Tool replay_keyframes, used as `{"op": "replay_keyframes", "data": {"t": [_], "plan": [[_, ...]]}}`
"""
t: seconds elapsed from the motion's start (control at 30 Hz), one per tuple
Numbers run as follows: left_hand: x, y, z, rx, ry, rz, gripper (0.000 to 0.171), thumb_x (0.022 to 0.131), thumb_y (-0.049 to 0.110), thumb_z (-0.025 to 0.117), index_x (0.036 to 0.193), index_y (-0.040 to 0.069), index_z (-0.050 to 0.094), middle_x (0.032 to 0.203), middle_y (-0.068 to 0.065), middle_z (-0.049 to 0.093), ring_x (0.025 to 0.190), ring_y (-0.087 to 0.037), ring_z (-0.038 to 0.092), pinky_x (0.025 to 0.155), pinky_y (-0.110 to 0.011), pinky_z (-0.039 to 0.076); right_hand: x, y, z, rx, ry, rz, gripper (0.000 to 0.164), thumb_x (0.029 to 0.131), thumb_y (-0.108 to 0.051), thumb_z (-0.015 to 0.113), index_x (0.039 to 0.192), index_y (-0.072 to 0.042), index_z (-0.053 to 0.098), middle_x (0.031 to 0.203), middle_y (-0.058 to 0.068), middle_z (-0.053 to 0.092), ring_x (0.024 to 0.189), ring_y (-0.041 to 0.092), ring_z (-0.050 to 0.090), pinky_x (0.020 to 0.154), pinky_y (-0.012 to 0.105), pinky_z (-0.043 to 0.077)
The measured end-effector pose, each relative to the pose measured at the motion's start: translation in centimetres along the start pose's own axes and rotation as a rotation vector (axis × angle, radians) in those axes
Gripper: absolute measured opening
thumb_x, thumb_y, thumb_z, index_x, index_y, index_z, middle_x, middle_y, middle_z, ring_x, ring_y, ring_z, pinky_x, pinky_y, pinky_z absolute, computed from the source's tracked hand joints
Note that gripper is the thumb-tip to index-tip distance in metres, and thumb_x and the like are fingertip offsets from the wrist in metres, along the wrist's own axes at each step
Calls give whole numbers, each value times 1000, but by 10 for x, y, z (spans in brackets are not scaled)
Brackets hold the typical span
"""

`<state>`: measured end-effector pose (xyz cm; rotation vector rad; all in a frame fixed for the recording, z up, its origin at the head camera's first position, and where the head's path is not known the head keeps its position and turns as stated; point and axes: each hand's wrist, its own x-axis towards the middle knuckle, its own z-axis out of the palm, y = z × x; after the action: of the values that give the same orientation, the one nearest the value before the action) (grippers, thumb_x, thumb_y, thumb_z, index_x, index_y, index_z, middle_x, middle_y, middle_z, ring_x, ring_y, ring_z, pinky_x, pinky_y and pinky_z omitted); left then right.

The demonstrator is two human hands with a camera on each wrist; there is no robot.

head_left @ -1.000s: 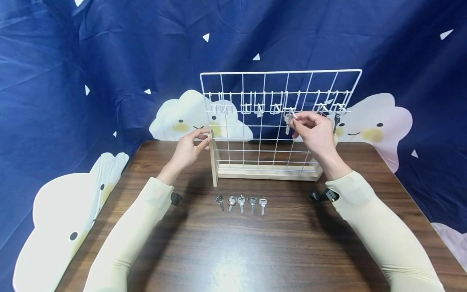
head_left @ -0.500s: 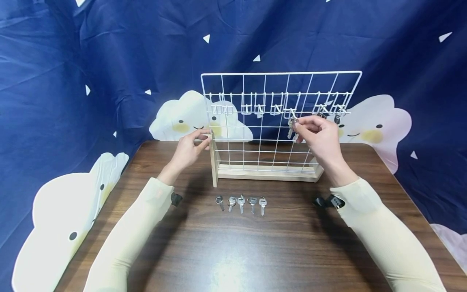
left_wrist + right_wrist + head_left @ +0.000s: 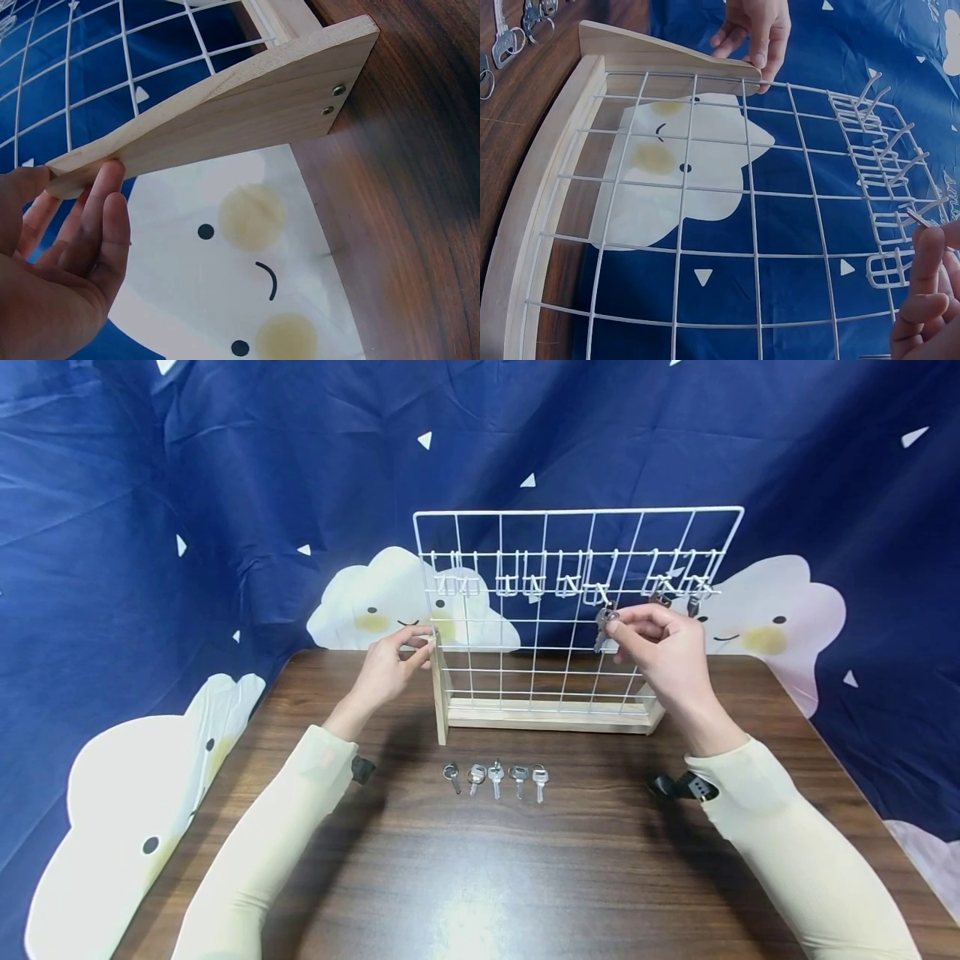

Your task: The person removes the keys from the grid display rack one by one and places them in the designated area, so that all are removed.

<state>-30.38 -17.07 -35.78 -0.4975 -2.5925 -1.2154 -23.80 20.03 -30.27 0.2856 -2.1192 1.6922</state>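
Observation:
My left hand grips the upper end of the rack's wooden side panel, thumb on one side and fingers on the other. At the right part of the white wire grid, my right hand pinches a silver key on a ring. The key points down, just below and in front of a white hook; in the right wrist view the ring's edge is right at a hook tip. Whether the ring is on that hook I cannot tell.
Several silver keys with rings lie in a row on the brown table before the rack. More white hooks line the grid leftward. Dark-looking items hang from hooks at its right end. A blue cloth stands behind.
My right hand has drawn slightly down and to the right, bringing the key from up against the hook to just below its tip. The left hand has stayed on the side panel.

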Motion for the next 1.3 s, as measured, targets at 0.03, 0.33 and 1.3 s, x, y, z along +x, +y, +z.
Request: {"op": "replay_keyframes", "data": {"t": [0.03,0.33,1.3], "plan": [[0,0,0,0,-1,0,34,99,27,64,132,16,63,110,-14,74,87,-31,77,66,-29,58,-1,0,0,5,-2,2,11,89,-15,76,97,-10,73,70,-14,73,52,10,65,49,18,49],[0,1,0,8,-1,-1,35,99,28,63,132,16,63,111,-13,74,87,-31,77,67,-31,58,-7,1,0,66,-41,-10,10,88,-9,75,96,-5,73,77,-6,76,53,9,68,56,23,58],[1,0,0,-18,-4,-9,34,99,27,64,131,16,63,111,-14,74,89,-33,76,68,-32,60,-17,-7,-5,104,-56,-53,7,88,-6,75,94,-9,72,71,-11,75,49,7,64,45,17,44]]}}
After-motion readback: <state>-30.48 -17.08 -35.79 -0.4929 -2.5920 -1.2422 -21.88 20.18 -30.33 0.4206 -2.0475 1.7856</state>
